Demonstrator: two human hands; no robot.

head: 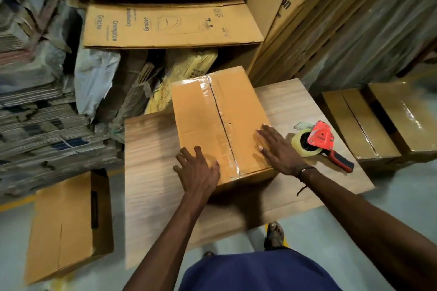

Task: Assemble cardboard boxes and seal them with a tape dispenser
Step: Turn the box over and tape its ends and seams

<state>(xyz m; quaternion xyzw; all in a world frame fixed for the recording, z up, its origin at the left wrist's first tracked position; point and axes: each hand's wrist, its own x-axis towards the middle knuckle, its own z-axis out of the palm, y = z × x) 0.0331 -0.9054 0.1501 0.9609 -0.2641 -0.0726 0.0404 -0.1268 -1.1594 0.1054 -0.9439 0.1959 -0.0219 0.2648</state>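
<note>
— Far left? Stacks of flattened cardboard point(35, 111), blurred. On the floor below, a folded box point(68, 224) lying flat, dark handle slot facing up.

— And behind the table?

— Flat printed cartons point(170, 26) piled at the back, leaning a little. Under them a white plastic sack point(94, 78) and yellow bags point(189, 66).

— Next, the middle?

— Wooden table point(151, 172). On it a closed cardboard box point(212, 123), flaps shut, clear tape shining along the centre seam and over the near and far edges. Far end poking past the back edge of the table.

— Hands?

— Left hand point(198, 168) flat on the near left corner of the box, fingers spread wide and straight, gripping nothing. Right hand point(279, 149) pressed flat against the near right edge of the box, fingers straight and close together, also gripping nothing. Dark band on that wrist.

— Further right?

— Tape dispenser point(319, 142) lying on the table just beside the right hand, not touched: red body, black and red handle, clear roll mounted. Past the table edge, two more taped boxes point(378, 120) side by side, lower down. Tall sheets of cardboard point(319, 19) leaning at the back right.
</note>
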